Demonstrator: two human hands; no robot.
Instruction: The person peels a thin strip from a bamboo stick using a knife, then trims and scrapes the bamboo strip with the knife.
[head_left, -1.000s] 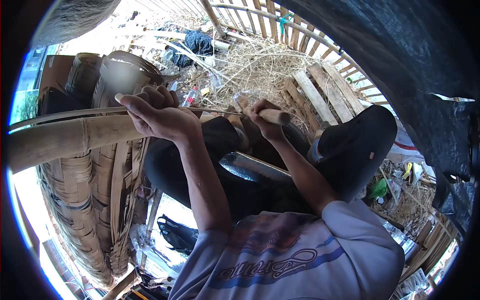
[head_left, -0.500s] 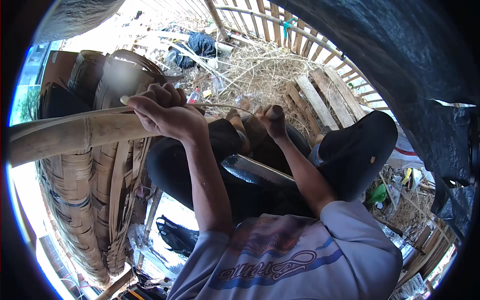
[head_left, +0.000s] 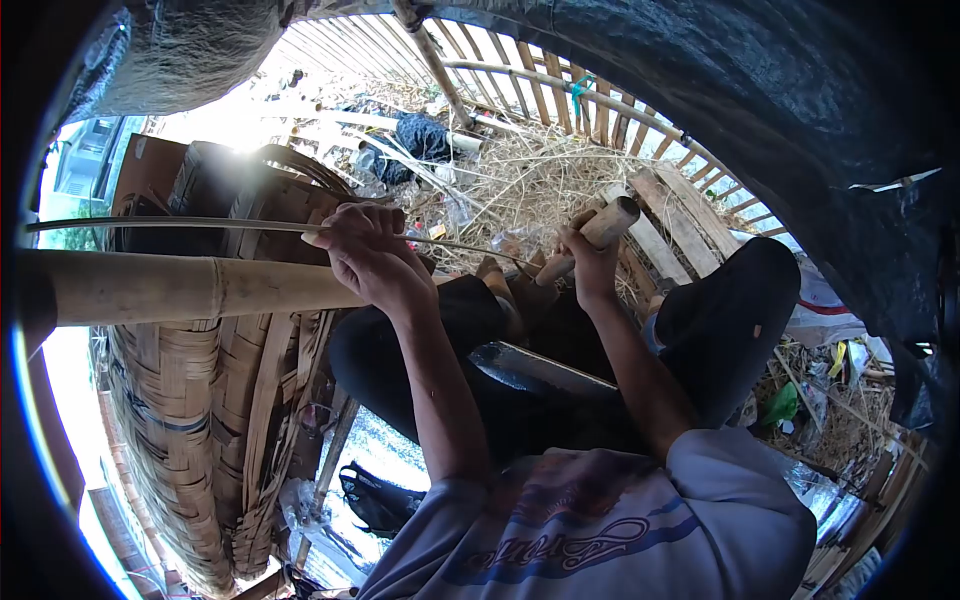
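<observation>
My left hand (head_left: 375, 255) is closed around a long thin bamboo strip (head_left: 200, 222), which runs from the far left past my fingers toward my other hand. Just below it lies a thick bamboo pole (head_left: 150, 287), apart from the strip. My right hand (head_left: 590, 250) grips a wooden handle (head_left: 612, 222) whose rounded end points up and right. Below that hand the tool's other end is dark and hard to make out. The strip's right end reaches this dark area.
Woven bamboo rolls (head_left: 180, 430) stand at the left. A flat blade-like piece (head_left: 540, 370) lies across my lap. Beyond my feet are straw (head_left: 560, 170), planks (head_left: 685, 225), black plastic (head_left: 422, 137) and a slatted fence (head_left: 600, 110).
The view has shifted. The strip has lifted away from the thick pole and now lies straighter. My right hand has moved right, and the handle has tilted up and right.
</observation>
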